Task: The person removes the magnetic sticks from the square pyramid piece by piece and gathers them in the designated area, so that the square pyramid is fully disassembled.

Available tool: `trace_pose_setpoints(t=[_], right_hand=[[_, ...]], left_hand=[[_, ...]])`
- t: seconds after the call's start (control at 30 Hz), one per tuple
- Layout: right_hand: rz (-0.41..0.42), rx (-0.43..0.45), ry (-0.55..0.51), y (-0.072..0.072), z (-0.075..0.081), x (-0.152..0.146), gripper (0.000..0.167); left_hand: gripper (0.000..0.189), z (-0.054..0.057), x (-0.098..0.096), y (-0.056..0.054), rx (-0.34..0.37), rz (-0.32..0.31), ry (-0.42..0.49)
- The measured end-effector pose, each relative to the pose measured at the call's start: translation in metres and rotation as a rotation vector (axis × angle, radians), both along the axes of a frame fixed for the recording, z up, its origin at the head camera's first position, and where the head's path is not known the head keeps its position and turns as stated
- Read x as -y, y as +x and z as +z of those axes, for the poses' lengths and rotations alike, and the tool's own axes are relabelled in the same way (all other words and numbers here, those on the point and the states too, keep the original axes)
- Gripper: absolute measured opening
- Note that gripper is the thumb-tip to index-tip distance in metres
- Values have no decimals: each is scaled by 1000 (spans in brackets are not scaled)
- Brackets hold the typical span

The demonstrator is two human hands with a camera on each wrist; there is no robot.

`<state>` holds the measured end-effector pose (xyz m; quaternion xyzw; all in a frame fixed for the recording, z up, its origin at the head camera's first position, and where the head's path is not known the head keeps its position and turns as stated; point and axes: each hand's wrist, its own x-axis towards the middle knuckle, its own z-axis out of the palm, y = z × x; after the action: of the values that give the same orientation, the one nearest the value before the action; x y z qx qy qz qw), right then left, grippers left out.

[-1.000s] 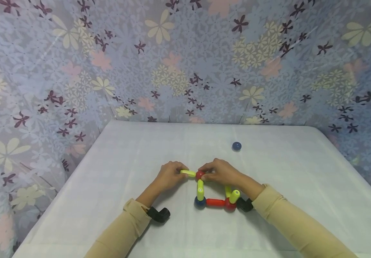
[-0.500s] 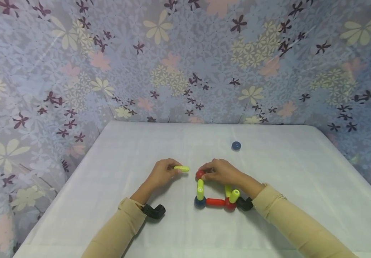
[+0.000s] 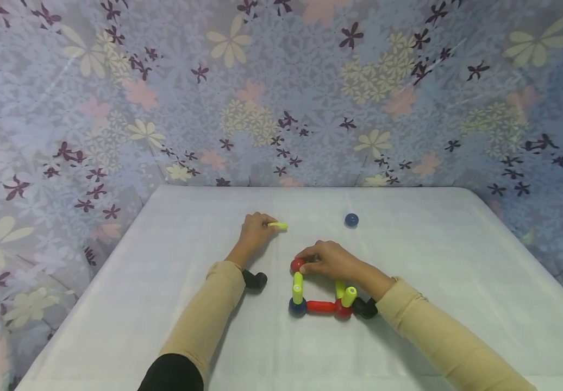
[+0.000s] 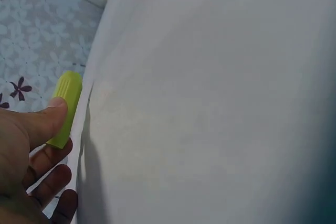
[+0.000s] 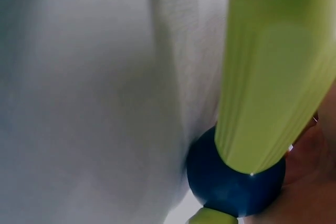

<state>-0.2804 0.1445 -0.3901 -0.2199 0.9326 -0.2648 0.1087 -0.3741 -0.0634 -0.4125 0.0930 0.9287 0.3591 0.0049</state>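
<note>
My left hand (image 3: 256, 232) pinches a short yellow-green magnetic building rod (image 3: 280, 225) between thumb and fingers, apart from the rest. In the left wrist view the thumb lies along the rod (image 4: 67, 109). My right hand (image 3: 331, 262) pinches a red ball (image 3: 297, 265) at the far left corner of a small frame of rods and balls. Nearer the front, a blue ball (image 3: 298, 308) and a second red ball (image 3: 343, 309) are joined by a red rod (image 3: 320, 307). Yellow-green rods stand on both; a big one (image 5: 273, 82) and a blue ball (image 5: 236, 184) fill the right wrist view.
A loose blue ball (image 3: 351, 220) lies toward the back of the white-covered table (image 3: 408, 228). A flowered cloth (image 3: 281, 98) hangs behind the table's far edge. Black wrist-worn devices (image 3: 255, 280) hang under both forearms.
My left hand has pulled the yellow-green rod away from the red ball and carried it toward the back of the table. My right hand keeps its pinch on the red ball.
</note>
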Motion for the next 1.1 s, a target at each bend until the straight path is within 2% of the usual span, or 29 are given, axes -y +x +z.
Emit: trace_pose_setpoints(t=[0.17, 0.4, 0.57, 0.67, 0.77, 0.83, 0.9, 1.0, 1.1], right_hand=[[-6, 10, 4, 0, 0, 1, 33], [-15, 22, 4, -2, 0, 3, 33], [-18, 26, 13, -2, -1, 2, 32], [-20, 26, 18, -1, -1, 1, 32], [-17, 18, 19, -1, -1, 1, 33], [-16, 9, 19, -1, 0, 1, 33], [-15, 0, 21, -1, 0, 1, 33], [-23, 0, 19, -1, 0, 1, 33], [-28, 6, 18, -1, 0, 1, 34]], left_hand=[[25, 0, -8, -14, -15, 9, -68], [26, 0, -13, -21, -71, -30, -179], [32, 3, -12, -20, -38, -46, -149], [36, 6, -7, -16, -32, -35, -66], [34, 10, -1, -4, -55, -38, 51], [32, 14, 1, 9, -67, -55, 135], [32, 17, 4, 27, -67, -80, 205], [33, 22, 7, 58, -23, -117, 295], [33, 27, 12, 89, 5, -173, 338]])
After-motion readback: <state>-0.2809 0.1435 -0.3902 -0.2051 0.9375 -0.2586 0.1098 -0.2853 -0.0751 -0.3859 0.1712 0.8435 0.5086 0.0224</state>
